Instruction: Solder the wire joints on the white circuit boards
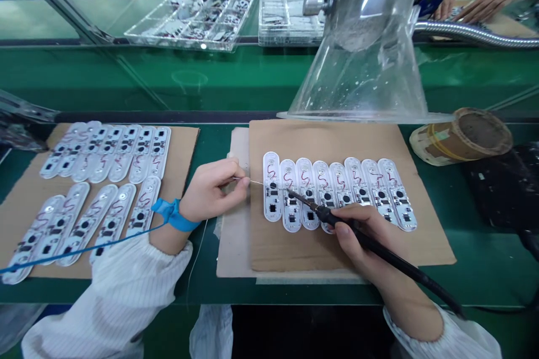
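Observation:
My left hand (219,188) pinches a thin solder wire (255,182), whose end reaches over the leftmost white circuit unit (272,202). A blue wrist strap (177,216) circles that wrist. In my right hand (366,235) is a black soldering iron (379,252); its tip meets or hovers by the second unit (290,219) from the left, though contact is too fine to tell. Several such oblong units with red wires and black chips stand side by side in a row on the cardboard sheet (337,255).
More units (113,224) lie on another cardboard sheet (185,151) at left. A clear fume hood (362,78) hangs above the back edge. At right stands a brown tape-roll-like cup (458,134). Divided trays (197,11) sit behind; another person's hands (484,5) show top right.

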The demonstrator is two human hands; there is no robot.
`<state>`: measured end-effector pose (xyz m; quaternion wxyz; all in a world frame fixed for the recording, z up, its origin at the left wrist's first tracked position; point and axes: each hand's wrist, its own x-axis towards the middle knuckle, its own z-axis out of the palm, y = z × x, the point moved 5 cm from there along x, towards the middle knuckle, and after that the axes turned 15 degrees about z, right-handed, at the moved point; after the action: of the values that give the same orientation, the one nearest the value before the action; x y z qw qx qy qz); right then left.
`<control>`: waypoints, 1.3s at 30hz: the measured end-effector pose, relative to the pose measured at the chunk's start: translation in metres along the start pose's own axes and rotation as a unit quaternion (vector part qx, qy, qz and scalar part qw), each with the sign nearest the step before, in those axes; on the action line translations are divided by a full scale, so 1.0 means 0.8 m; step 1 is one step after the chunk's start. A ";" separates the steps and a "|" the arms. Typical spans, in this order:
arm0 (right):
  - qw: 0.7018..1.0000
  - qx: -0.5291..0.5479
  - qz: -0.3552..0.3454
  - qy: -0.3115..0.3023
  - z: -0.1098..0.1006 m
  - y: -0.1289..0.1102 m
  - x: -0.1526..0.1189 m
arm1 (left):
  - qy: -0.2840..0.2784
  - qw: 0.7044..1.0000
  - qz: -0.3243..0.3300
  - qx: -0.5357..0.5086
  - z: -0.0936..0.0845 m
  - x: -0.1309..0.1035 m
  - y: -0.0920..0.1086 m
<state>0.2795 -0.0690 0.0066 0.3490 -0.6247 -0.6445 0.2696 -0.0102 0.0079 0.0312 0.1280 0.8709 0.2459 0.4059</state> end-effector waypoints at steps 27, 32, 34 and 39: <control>0.997 0.050 0.065 0.001 0.013 -0.022 0.022 | 0.062 0.996 -0.021 0.060 -0.018 -0.001 -0.011; 0.999 0.009 0.049 -0.002 0.020 -0.030 0.027 | 0.051 0.997 -0.021 0.062 -0.017 -0.001 -0.012; 0.999 0.000 0.039 -0.002 0.020 -0.036 0.028 | 0.048 0.997 -0.020 0.061 -0.016 -0.001 -0.013; 0.999 -0.030 0.009 0.009 0.018 -0.046 0.031 | 0.042 0.998 -0.010 0.046 -0.012 -0.001 -0.013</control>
<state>0.2459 -0.0461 0.0290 0.3334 -0.6428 -0.6438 0.2473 -0.0211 0.0166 0.0327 0.0810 0.8555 0.2783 0.4292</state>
